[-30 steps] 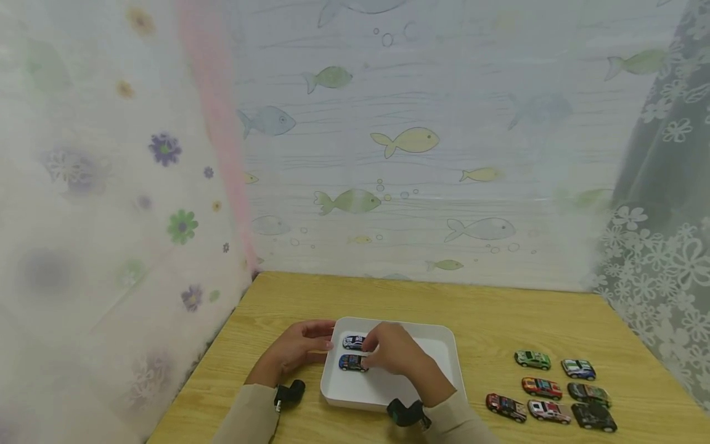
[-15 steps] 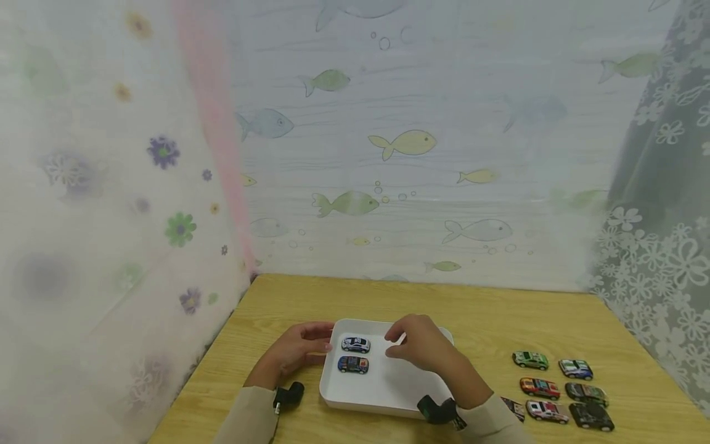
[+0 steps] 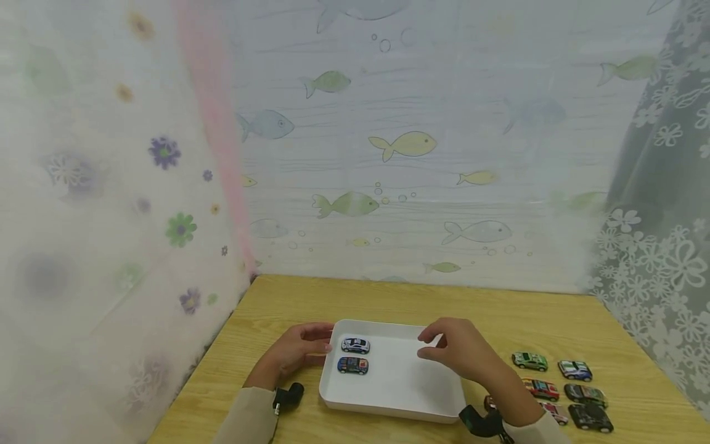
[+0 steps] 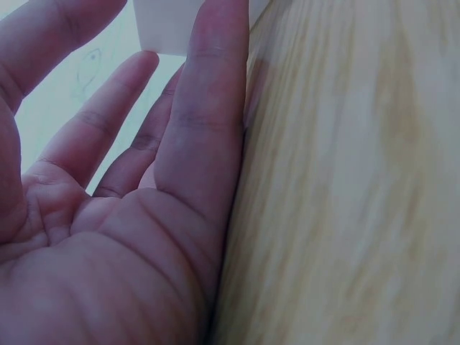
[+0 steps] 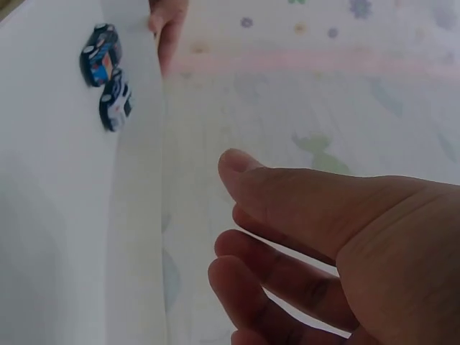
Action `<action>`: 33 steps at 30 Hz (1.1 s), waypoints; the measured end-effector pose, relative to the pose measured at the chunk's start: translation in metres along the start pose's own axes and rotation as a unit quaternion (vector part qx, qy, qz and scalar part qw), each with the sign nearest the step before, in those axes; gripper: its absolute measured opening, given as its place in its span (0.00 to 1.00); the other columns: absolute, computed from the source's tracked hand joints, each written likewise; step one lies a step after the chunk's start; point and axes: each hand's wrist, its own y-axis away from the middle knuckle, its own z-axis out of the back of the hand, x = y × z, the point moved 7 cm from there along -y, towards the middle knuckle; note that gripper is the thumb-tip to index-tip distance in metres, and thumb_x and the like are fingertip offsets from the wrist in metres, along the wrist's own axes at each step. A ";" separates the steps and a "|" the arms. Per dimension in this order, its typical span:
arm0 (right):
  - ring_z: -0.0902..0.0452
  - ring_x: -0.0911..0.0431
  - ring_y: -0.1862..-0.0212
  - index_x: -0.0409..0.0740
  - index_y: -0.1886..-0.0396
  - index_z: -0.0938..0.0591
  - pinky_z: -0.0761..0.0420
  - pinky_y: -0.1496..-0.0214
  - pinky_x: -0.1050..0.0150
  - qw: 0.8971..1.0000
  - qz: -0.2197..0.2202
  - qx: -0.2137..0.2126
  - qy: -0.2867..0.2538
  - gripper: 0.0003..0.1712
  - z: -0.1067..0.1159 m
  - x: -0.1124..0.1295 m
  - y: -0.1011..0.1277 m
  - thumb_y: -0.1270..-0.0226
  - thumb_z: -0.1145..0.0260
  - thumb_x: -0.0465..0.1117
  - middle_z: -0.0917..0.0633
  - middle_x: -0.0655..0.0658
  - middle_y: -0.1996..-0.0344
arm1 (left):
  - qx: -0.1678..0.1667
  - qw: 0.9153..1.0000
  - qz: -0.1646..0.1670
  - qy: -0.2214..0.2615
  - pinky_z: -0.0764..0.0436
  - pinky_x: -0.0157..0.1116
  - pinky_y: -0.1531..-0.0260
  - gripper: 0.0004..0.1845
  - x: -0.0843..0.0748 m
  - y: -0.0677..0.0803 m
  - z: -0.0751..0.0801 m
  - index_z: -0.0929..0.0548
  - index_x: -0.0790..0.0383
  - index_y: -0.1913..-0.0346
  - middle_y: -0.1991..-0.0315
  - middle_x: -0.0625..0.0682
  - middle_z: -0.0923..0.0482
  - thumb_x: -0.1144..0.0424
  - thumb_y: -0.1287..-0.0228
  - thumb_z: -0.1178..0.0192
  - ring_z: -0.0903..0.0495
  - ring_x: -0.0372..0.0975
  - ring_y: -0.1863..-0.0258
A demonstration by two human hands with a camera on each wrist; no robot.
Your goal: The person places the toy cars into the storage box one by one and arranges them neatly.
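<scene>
No text, label, brand, number or sign can be read in any view. The toy cars [image 3: 560, 385] by the right hand [image 3: 463, 354] and the two cars [image 3: 354, 356] in the tray [image 3: 388, 407] near the left hand [image 3: 294, 351] bear painted markings too small and blurred to make out.

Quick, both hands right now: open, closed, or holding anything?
Left hand: open, fingers straight against the left rim of the white tray, gripping nothing.
Right hand: open and empty, fingers loosely curled above the tray's right side.
</scene>
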 end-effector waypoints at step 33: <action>0.18 0.68 0.65 0.46 0.52 0.11 0.18 0.67 0.68 0.998 -0.043 0.046 0.001 0.21 0.044 -0.097 0.078 0.36 0.25 0.55 0.11 0.47 0.56 | -0.007 1.000 0.002 -0.003 0.14 0.47 0.43 0.33 0.004 -0.001 0.002 0.27 0.64 0.28 0.31 0.61 0.24 0.68 0.34 0.29 0.20 0.47 0.37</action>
